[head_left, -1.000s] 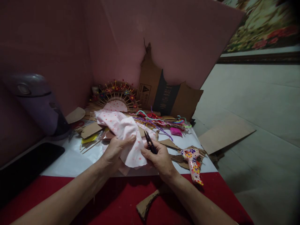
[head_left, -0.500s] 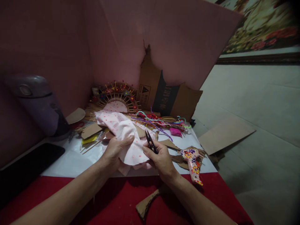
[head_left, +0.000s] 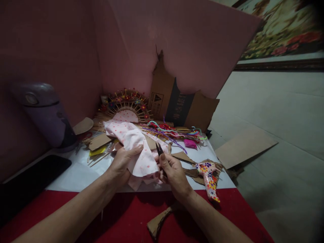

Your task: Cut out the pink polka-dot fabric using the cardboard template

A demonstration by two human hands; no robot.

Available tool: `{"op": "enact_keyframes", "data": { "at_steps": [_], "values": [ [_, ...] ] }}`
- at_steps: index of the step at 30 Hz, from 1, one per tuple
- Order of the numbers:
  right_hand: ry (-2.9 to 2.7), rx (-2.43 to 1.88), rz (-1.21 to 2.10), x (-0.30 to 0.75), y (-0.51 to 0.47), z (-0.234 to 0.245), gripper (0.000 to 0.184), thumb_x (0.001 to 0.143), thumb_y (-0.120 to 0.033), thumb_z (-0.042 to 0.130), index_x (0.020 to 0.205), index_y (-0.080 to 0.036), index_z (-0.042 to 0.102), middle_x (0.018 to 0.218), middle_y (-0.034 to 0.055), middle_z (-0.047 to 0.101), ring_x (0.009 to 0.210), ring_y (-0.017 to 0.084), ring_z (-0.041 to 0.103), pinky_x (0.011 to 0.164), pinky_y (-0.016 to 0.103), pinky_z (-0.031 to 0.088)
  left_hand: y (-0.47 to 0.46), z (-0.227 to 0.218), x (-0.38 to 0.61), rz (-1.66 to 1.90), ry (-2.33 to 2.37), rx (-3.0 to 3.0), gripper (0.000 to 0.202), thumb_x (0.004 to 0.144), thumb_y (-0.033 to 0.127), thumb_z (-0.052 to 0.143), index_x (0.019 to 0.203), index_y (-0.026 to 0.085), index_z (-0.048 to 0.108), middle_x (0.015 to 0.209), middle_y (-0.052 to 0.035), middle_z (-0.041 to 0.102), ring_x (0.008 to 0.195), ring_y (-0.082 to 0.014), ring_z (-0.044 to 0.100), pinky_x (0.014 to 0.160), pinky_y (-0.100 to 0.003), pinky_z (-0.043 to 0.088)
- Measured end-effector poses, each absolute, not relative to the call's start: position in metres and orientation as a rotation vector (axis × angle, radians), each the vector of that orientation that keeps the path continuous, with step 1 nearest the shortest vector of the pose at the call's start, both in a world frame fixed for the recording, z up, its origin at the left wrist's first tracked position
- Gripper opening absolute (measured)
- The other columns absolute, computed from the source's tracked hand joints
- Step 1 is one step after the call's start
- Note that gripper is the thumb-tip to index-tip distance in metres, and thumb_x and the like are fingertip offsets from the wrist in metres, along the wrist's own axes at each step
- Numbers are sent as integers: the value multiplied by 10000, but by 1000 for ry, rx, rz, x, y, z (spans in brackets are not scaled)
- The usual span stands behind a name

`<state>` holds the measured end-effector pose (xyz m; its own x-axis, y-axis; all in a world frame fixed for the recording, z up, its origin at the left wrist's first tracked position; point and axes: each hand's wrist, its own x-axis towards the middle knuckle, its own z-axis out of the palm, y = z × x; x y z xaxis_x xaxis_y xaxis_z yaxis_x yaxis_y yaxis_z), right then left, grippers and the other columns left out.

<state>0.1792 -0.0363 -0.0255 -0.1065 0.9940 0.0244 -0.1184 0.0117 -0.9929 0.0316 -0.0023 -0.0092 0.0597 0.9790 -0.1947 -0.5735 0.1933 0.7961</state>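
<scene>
Red along the near edge and white behind it, the counter (head_left: 116, 219) carries a pale cloth (head_left: 143, 162) with pinkish-red dots, raised in the person's hands near its middle. Pink wall (head_left: 131, 50) stands beyond the cloth, with torn cardboard (head_left: 162, 89) leaning there and a half-round piece (head_left: 126, 116) of sticks and flowers behind the cloth. Well to the right of the cloth are pale tiles (head_left: 273, 98) and a framed picture (head_left: 286, 37). Nearer on that side lies a flowered glue gun (head_left: 209, 180); left of the cloth lies a black phone (head_left: 43, 172).

The left hand (head_left: 123, 163) keeps its grip on the cloth, thumb on top, as half a second ago. The right hand (head_left: 173, 172) has its grip closed around black snips (head_left: 159, 149) at the cloth's right edge; whether it also pinches the cloth I cannot tell. Its thumb has moved up over the snips, whose blades, spread wider before, now stand close together and show less.

Far left of the cloth, a purple bottle (head_left: 48, 118) has its lid on, its inside hidden. Just left of the cloth, a clear bag (head_left: 115, 147) contains something brown, partly covered.
</scene>
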Motion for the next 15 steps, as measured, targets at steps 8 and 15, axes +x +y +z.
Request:
{"op": "enact_keyframes", "data": {
  "at_steps": [8, 15],
  "values": [
    [-1183, -994, 1459, 179, -41, -19, 524, 840, -639, 378, 791, -143, 542, 494, -18, 533, 347, 33, 346, 362, 154, 226, -2, -4, 29, 1397, 802, 628, 239, 643, 67, 691, 854, 121, 592, 644, -49, 684, 505, -196, 632, 500, -323, 548],
    [-1251, -953, 1484, 179, -42, -16, 524, 859, -615, 367, 779, -131, 550, 471, -23, 514, 342, 36, 328, 356, 169, 199, 0, -1, 28, 1454, 846, 561, 248, 666, 53, 666, 903, 90, 604, 677, -78, 696, 496, -208, 636, 491, -332, 543]
  ]
}}
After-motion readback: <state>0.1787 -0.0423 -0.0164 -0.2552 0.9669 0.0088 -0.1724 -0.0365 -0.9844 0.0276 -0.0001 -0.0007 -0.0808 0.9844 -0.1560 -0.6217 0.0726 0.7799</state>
